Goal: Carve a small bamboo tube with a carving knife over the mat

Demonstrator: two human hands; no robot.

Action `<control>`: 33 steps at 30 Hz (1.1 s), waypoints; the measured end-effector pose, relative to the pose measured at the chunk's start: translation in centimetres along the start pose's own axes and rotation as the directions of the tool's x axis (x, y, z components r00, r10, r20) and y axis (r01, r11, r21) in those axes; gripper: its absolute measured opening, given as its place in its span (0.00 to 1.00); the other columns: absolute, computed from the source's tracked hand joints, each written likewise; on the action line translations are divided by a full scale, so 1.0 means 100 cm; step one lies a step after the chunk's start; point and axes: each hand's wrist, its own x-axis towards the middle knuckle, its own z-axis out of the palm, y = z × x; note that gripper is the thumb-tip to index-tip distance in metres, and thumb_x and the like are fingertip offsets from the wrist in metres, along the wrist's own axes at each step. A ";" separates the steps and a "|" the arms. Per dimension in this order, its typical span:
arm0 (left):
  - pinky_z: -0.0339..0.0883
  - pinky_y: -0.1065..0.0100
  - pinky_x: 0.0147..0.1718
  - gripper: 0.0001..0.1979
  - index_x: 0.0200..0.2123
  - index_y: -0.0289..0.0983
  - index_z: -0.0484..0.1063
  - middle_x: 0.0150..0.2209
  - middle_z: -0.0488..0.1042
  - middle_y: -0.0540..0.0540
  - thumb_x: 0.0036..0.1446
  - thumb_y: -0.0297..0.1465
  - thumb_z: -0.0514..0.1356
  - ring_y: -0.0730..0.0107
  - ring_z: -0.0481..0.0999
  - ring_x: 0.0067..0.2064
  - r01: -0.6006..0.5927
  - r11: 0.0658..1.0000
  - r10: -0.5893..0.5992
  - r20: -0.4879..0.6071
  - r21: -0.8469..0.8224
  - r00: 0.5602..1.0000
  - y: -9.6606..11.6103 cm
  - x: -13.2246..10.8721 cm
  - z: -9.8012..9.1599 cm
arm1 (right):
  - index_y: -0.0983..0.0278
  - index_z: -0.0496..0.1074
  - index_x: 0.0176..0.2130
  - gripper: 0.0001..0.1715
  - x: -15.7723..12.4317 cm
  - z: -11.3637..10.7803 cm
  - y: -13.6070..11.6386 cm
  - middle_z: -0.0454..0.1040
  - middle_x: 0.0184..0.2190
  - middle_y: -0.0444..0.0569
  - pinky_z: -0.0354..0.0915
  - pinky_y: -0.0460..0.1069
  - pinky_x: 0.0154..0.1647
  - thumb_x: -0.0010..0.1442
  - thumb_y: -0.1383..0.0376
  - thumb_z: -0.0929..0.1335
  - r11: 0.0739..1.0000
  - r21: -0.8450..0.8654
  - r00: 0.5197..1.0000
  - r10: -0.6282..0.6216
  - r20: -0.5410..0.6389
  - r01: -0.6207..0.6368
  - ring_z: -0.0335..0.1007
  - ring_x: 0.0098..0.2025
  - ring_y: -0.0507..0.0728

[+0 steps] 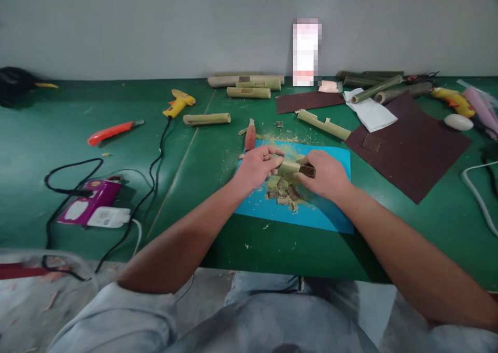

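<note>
A short, pale bamboo tube (pixel 290 167) is held level above a blue sheet (pixel 327 218). My right hand (pixel 324 172) is closed around its right end, where a dark, hollow-looking part shows by the thumb. At the left end, the fingers of my left hand (pixel 260 168) are pinched together against the tube. A small dark bit shows at those fingertips; I cannot make out what it is. Below the tube lie bamboo chips (pixel 284 191) and yellowish dust. A red-handled knife (pixel 250 137) lies just beyond my left hand.
On the green table (pixel 218 244) lie cut bamboo pieces (pixel 249 93), a notched bamboo tube (pixel 324 125) and brown sheets (pixel 408 150). To the left are an orange cutter (pixel 111 133), a corded yellow glue gun (pixel 179 103) and a purple power strip (pixel 91 202). A lit phone (pixel 305 52) leans on the wall.
</note>
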 end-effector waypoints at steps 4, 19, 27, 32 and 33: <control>0.58 0.73 0.22 0.10 0.42 0.36 0.78 0.22 0.71 0.53 0.59 0.33 0.66 0.76 0.67 0.23 -0.014 0.999 0.014 -0.017 -0.036 1.000 0.000 0.001 0.002 | 0.60 0.71 0.37 0.12 0.000 -0.001 -0.002 0.76 0.40 0.53 0.61 0.54 0.40 0.63 0.55 0.72 1.000 0.008 1.000 0.002 -0.004 -0.002 0.71 0.45 0.63; 0.59 0.72 0.24 0.09 0.41 0.36 0.79 0.23 0.70 0.53 0.58 0.33 0.66 0.76 0.67 0.24 -0.025 0.999 0.022 -0.062 -0.038 0.998 0.001 0.002 0.003 | 0.58 0.67 0.34 0.13 -0.002 0.004 -0.005 0.75 0.37 0.51 0.60 0.54 0.39 0.63 0.55 0.72 1.000 0.018 0.999 -0.022 -0.047 0.022 0.70 0.43 0.62; 0.58 0.72 0.25 0.09 0.40 0.37 0.79 0.22 0.69 0.54 0.58 0.34 0.66 0.75 0.66 0.24 -0.045 0.998 0.042 -0.058 -0.040 0.997 0.003 -0.002 0.004 | 0.58 0.67 0.34 0.13 -0.002 0.004 -0.006 0.75 0.38 0.52 0.60 0.54 0.38 0.63 0.55 0.72 0.999 0.017 0.999 -0.034 -0.036 0.034 0.69 0.44 0.62; 0.56 0.71 0.25 0.08 0.41 0.37 0.79 0.22 0.68 0.54 0.58 0.33 0.65 0.75 0.66 0.24 -0.031 0.999 0.029 -0.066 -0.033 0.997 0.002 0.000 0.004 | 0.58 0.66 0.34 0.15 -0.002 0.004 -0.006 0.75 0.38 0.52 0.60 0.54 0.39 0.63 0.54 0.72 1.000 0.018 0.999 0.005 -0.037 -0.004 0.70 0.44 0.63; 0.56 0.71 0.25 0.08 0.40 0.37 0.79 0.22 0.68 0.54 0.58 0.33 0.65 0.75 0.66 0.24 -0.041 0.999 0.039 -0.064 -0.036 0.997 0.003 0.000 0.004 | 0.58 0.67 0.34 0.14 -0.002 0.004 -0.006 0.75 0.38 0.52 0.60 0.54 0.39 0.63 0.55 0.72 1.000 0.023 0.999 -0.014 -0.034 0.015 0.70 0.44 0.63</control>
